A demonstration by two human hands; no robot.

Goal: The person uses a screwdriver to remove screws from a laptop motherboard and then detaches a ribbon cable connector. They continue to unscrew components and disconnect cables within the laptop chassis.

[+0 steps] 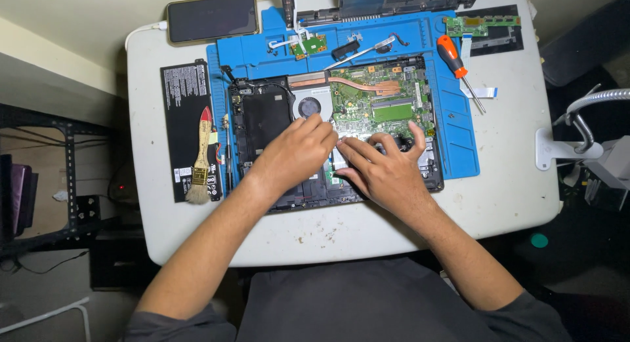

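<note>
Bare hands (298, 152) (387, 171) pressing flat green circuit board (377, 109).

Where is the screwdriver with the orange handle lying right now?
In the head view, the screwdriver lies on the right edge of the blue mat, right of the opened laptop, tip pointing toward a white ribbon cable.
</note>
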